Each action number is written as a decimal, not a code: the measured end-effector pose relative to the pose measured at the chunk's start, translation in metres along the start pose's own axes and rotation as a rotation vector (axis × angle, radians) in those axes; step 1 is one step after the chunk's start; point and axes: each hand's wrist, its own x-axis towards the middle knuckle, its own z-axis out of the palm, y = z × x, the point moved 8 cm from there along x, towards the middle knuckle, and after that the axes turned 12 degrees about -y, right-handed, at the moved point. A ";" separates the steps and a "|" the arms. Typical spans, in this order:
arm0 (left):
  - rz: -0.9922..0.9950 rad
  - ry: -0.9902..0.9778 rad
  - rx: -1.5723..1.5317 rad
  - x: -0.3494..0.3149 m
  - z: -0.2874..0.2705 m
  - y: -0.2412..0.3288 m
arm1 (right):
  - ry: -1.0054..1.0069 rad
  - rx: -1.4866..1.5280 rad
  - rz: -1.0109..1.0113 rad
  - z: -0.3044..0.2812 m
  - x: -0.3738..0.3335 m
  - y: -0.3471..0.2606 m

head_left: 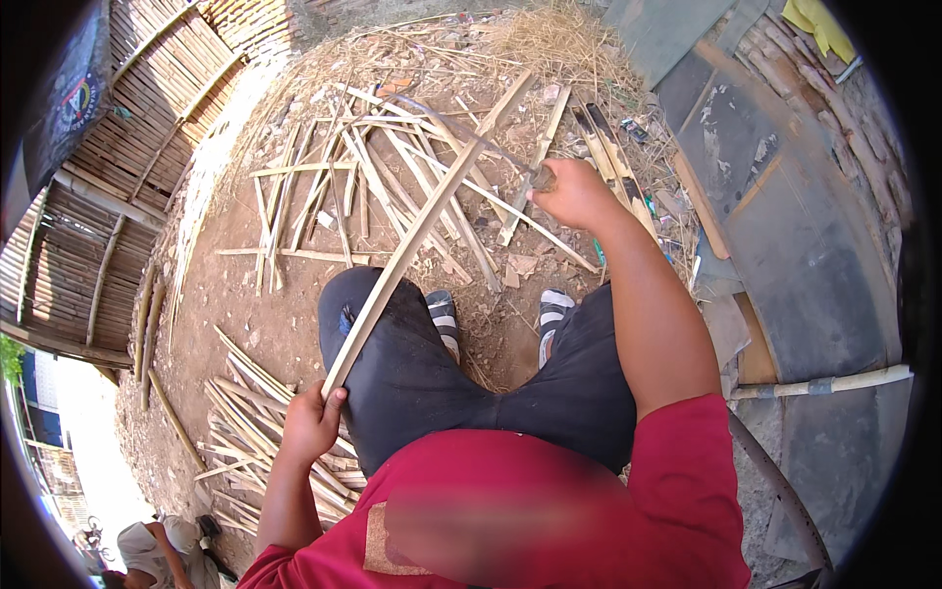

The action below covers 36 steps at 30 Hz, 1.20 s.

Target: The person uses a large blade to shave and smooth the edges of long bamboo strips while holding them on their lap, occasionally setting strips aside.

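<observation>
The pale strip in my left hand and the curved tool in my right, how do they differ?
The pale strip is straight; the curved tool bows along its length. The pale strip looks wider and longer, the curved tool thinner and greyer. The left hand grips the pale strip near its lower end; the right hand holds the curved tool by its right end. Both are long and narrow.

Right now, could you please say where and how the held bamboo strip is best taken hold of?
Probably the near end of the bamboo strip, from the left, as the left hand does: it is narrow enough to close around, while the far part crosses the curved blade in the right hand.
</observation>
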 end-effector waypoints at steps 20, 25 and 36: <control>-0.178 -0.372 -0.556 -0.009 0.019 -0.057 | -0.130 -0.371 -0.348 0.065 -0.001 -0.111; -0.156 -0.269 -0.312 0.003 0.007 -0.029 | -0.094 -0.097 -0.130 0.042 0.030 -0.027; -0.168 -0.288 -0.416 -0.011 0.018 -0.041 | 0.152 -0.065 0.038 0.016 0.029 0.001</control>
